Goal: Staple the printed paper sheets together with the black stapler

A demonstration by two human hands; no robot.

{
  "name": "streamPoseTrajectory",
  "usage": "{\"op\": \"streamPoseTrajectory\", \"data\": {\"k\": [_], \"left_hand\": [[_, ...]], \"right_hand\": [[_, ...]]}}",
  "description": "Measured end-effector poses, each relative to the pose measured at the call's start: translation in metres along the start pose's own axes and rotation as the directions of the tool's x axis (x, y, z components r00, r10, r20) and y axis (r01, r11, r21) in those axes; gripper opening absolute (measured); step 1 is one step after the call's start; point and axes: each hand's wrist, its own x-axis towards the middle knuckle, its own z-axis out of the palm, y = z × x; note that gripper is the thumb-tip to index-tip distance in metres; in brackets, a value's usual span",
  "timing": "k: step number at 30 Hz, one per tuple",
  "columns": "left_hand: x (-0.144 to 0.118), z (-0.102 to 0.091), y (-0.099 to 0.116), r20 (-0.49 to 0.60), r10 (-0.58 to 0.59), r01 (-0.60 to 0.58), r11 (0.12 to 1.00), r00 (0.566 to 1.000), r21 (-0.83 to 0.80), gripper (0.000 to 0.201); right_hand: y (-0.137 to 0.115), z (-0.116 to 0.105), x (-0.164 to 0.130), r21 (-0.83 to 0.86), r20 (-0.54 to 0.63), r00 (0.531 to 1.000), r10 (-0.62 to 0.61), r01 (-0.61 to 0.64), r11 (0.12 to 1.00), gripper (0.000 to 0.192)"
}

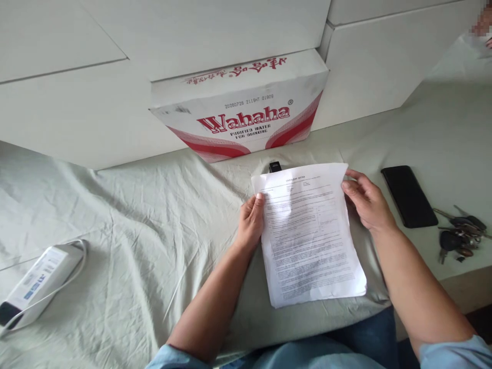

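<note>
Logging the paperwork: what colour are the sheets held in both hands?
The sheets are white, printed dark; best seen in the head view.

Paper sheets [307, 241] (matt), creased cloth [142, 230]

Both forearms [217, 294] reach forward, left fingers [248, 206] and right fingers [359, 177] bent, pinching.

One head-worn view looks forward and down from near, with white printed paper sheets [307, 236] right of centre.
</note>
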Motion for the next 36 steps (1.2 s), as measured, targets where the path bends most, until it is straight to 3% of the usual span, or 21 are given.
{"op": "streamPoseTrajectory", "data": {"k": [4,8,12,15,18,21,24,27,29,32,36], "left_hand": [[0.0,0.001,-0.003,-0.017,-0.014,0.013,1.0,1.0,-0.015,0.066],[-0.002,0.0,-0.004,-0.028,0.024,-0.023,0.999,0.999,0.032,0.063],[-0.003,0.0,0.001,0.114,-0.07,0.084,0.988,0.991,-0.129,0.062],[-0.002,0.002,0.006,0.186,-0.146,0.175,0.973,0.972,-0.149,0.065],[0.001,0.004,0.007,0.15,-0.194,0.219,0.96,0.969,-0.175,0.067],[0.006,0.007,0.005,-0.006,-0.177,0.166,0.935,0.984,-0.313,0.069],[0.011,0.012,0.001,-0.132,-0.15,0.078,0.897,0.98,-0.436,0.069],[0.012,0.019,-0.004,-0.15,-0.119,0.034,0.878,0.981,-0.478,0.064],[0.012,0.023,-0.005,-0.108,-0.107,0.041,0.87,0.988,-0.491,0.061],[0.01,0.018,0.003,0.01,-0.05,0.049,0.876,0.999,-0.479,0.061],[0.013,-0.014,0.04,0.188,0.086,-0.021,0.946,0.978,-0.322,0.047]], "right_hand": [[-0.008,0.0,-0.005,0.056,0.152,0.986,0.065,-0.074,0.996,0.045],[-0.009,-0.003,-0.008,-0.01,0.176,0.984,0.038,-0.037,0.999,0.041],[-0.012,0.002,-0.007,0.018,0.164,0.986,0.007,-0.01,1.0,0.036],[-0.018,0.004,-0.009,0.03,0.176,0.984,0.014,-0.02,0.999,0.039],[-0.024,-0.008,-0.024,0.03,0.254,0.965,0.065,-0.075,0.997,0.049],[-0.023,-0.028,-0.055,0.059,0.334,0.932,0.144,-0.173,0.983,0.074],[-0.012,-0.034,-0.094,0.16,0.264,0.957,0.122,-0.168,0.973,0.102],[0.0,-0.014,-0.127,0.281,0.176,0.982,0.072,-0.12,0.952,0.119],[0.005,0.004,-0.139,0.214,0.065,0.994,0.088,-0.1,0.972,0.093],[-0.001,0.011,-0.14,0.036,-0.113,0.993,-0.036,0.04,0.999,0.069],[-0.033,-0.034,-0.126,-0.226,-0.102,0.957,-0.27,0.242,0.944,0.048]]}}
